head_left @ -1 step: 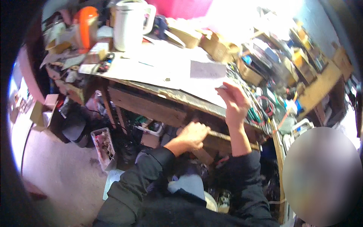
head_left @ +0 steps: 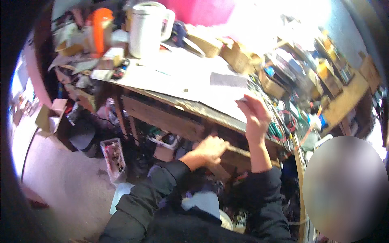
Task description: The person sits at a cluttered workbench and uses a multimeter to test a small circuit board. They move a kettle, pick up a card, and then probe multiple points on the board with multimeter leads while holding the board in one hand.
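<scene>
My left hand [head_left: 210, 150] is closed over the top edge of a wooden drawer [head_left: 240, 151] beneath the table's front edge. The knuckles face up, and the drawer's inside is mostly hidden. Raised above the table's right front part is my right hand [head_left: 257, 115], its fingers pinching a small pale thing [head_left: 242, 99] too small and blurred to name. Behind that hand, a grey rectangular sheet [head_left: 228, 79] lies on the white-covered tabletop [head_left: 170, 83].
A large white jug [head_left: 144, 34] and an orange object [head_left: 100, 32] stand at the back left. Tangled cables [head_left: 288, 121] and cardboard boxes [head_left: 235, 58] crowd the right side. On the floor at left are a long bin [head_left: 114, 156] and an open carton [head_left: 52, 119].
The whole view has shifted slightly to the right and down. Both hands keep nearly the same pose, the right one a little lower over the table.
</scene>
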A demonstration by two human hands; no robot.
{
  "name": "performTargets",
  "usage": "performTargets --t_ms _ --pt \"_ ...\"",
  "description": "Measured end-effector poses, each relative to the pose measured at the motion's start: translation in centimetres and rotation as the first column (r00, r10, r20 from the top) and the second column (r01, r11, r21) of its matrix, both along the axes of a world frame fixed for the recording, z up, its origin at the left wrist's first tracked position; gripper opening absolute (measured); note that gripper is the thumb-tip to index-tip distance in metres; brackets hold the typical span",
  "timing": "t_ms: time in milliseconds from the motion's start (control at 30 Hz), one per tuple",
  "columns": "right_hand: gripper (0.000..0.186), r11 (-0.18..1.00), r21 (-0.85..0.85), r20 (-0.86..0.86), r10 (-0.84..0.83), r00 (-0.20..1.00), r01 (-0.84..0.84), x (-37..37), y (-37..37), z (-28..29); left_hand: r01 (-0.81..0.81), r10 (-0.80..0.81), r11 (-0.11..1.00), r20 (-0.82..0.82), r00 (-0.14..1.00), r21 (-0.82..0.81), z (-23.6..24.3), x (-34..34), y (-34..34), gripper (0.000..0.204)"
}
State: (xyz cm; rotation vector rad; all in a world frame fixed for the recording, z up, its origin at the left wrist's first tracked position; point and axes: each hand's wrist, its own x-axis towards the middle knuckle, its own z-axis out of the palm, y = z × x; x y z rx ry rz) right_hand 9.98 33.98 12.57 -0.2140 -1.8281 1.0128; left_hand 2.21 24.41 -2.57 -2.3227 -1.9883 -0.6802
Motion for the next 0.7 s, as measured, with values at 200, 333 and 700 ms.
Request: performTargets --t_ms 200,333,700 --pt "0.012 0.99 0.139 -0.031 0.04 0.999 -0.036 -1.9 0.1 2.1 0.038 -0.023 0.879 -0.036 0.999 0.476 3.0 -4.1 -2.9 0.055" --pt "0.008 0.955 0.289 0.023 0.063 0.998 -0.067 -5.1 0.0 4.7 -0.213 0.193 0.749 0.101 0.976 0.627 5.1 -14.2 -7.2 0.05" --pt "0.011 0.894 0.398 0.055 0.201 0.978 -0.206 -23.1 -3.2 10.4 -0.763 0.753 0.579 0.171 0.635 0.285 5.8 -26.9 -7.0 0.084"
